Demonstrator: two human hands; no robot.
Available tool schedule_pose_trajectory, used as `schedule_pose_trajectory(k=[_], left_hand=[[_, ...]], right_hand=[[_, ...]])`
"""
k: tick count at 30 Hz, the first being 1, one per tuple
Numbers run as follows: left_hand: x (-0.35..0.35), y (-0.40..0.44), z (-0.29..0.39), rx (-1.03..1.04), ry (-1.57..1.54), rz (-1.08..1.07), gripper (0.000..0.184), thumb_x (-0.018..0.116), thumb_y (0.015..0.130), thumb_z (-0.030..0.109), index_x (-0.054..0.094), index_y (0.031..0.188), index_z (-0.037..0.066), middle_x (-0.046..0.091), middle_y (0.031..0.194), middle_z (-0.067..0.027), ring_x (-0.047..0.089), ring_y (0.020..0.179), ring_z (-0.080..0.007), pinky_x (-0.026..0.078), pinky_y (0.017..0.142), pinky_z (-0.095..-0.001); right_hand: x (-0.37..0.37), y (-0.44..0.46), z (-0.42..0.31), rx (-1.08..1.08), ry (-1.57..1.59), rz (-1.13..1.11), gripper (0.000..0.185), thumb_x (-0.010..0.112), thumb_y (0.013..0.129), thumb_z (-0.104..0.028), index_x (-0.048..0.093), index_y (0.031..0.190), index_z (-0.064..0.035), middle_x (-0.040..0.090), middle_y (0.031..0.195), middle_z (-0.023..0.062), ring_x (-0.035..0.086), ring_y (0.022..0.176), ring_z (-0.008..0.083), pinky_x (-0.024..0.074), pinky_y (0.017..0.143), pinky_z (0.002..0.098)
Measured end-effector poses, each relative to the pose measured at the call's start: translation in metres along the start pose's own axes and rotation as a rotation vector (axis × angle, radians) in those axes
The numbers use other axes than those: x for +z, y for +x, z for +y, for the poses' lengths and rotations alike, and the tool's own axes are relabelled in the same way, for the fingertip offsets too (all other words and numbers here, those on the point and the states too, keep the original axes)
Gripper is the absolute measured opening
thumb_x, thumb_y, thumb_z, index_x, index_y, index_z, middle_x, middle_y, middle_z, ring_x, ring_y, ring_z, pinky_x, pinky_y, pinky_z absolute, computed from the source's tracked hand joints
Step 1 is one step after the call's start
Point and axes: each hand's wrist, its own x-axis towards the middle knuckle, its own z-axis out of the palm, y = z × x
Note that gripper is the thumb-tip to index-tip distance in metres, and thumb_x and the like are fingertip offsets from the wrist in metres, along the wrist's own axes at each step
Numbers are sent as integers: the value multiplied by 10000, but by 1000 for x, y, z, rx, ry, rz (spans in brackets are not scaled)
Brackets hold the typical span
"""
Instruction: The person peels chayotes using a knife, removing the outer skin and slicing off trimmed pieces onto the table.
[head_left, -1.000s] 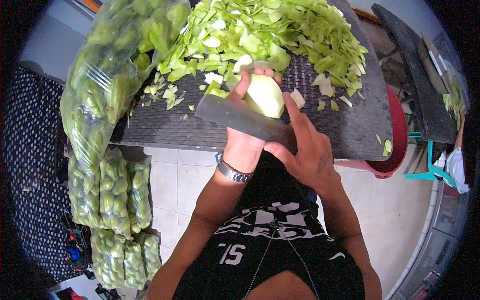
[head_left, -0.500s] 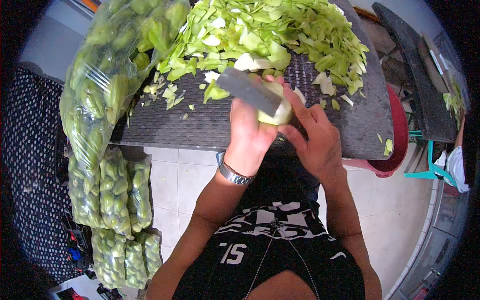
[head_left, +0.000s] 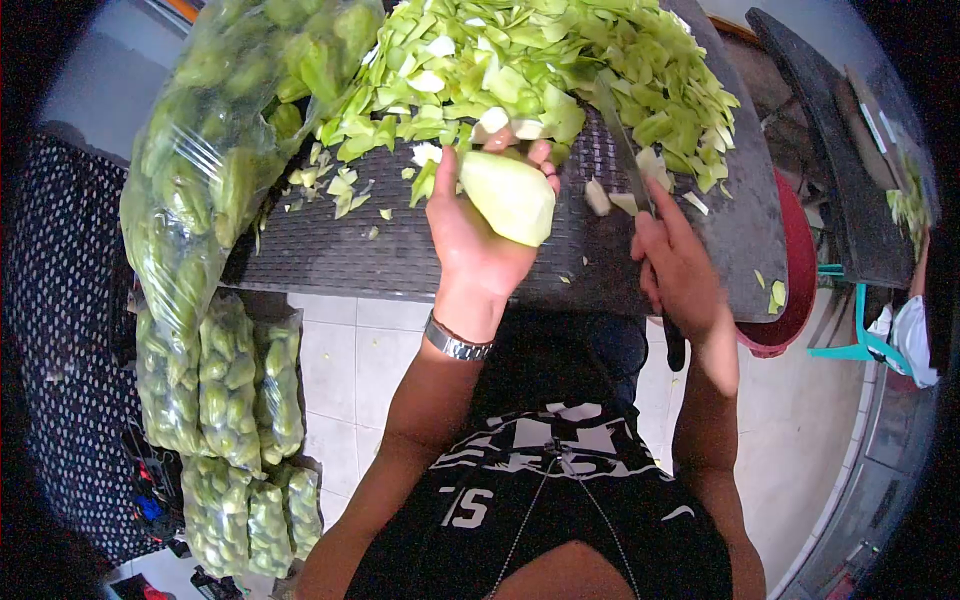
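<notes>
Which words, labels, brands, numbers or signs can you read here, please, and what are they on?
Black shirt: "S" or "5", beside a character I cannot settle.
Large white lettering on it: folded, unreadable.
White tick logo on it: no words.
Nothing else readable.

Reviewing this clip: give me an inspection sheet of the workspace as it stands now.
Surface: dark table, woven-textured, scraps scattered near the front.
Job's things: pale peeled vegetable; knife, blade pointing away from the person.
Clutter: heaped green peelings; large produce bag at left.
Hands: left cradles the vegetable; right grips the knife.
Cables: nothing seen.
Surroundings: smaller bags lower left; red tub at right; tiled floor.
</notes>
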Motion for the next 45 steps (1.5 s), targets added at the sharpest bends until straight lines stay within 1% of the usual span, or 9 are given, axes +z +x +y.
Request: schedule_pose_trajectory(k=[4,6,10,15,27,30,33,36,45], left_hand=[[-3,-3,-4,-85,-62,36,634,326,1069,540,584,1314,15,665,1188,-183,618,1130,-398,487,1018,-531],[1,-4,-5,-55,33,163,660,304,1063,568,595,1263,11,670,1134,-179,624,1082,-392,500,972,-523],[1,-2,1,-1,197,74,685,275,1053,612,603,1137,16,665,1029,-170,630,973,-369,514,866,-496],[8,2,0,243,336,168,646,350,1026,643,575,1040,38,635,976,-179,616,879,-373,510,748,-497],[9,0,2,260,309,48,638,408,1007,662,581,1046,50,644,973,-171,627,884,-382,514,779,-511],[20,-6,-8,179,237,132,680,307,1029,694,580,1022,72,664,913,-167,666,806,-345,566,751,-498],[21,-9,-17,164,227,154,712,304,1010,730,586,1021,75,667,921,-167,668,812,-347,556,804,-528],[14,-14,-19,116,149,51,718,362,979,740,610,1066,72,675,1019,-172,659,944,-378,491,962,-596],[18,-24,-41,236,300,201,825,320,928,837,595,1073,73,692,979,-175,687,871,-373,539,881,-573]], right_hand=[[6,-15,-2,-201,-243,-19,568,555,1056,-278,392,1581,-135,651,1037,194,628,880,284,512,859,412],[5,-28,-7,-406,-365,-68,546,583,1034,-226,444,1560,-178,632,1008,205,628,853,319,515,842,424],[0,-54,-21,-226,-500,-208,508,611,1010,-232,525,1508,-285,553,885,167,616,814,350,535,762,452],[-2,-68,-21,-215,-526,-226,510,624,1001,-231,535,1497,-308,564,904,165,614,791,341,540,721,441],[-1,-71,-12,-287,-455,-239,519,645,989,-200,554,1494,-274,547,867,146,588,754,301,514,677,414],[2,-71,-14,-296,-470,-224,521,649,987,-207,553,1494,-281,547,872,145,598,765,303,524,687,417],[4,-69,-14,-302,-486,-200,523,655,984,-217,553,1492,-287,545,876,145,609,776,307,534,693,423],[6,-69,-14,-294,-485,-169,516,659,982,-222,561,1484,-292,539,872,145,615,773,313,537,687,427],[15,-64,-7,-364,-470,-107,497,651,990,-272,562,1478,-303,542,879,145,622,733,340,545,669,444]])
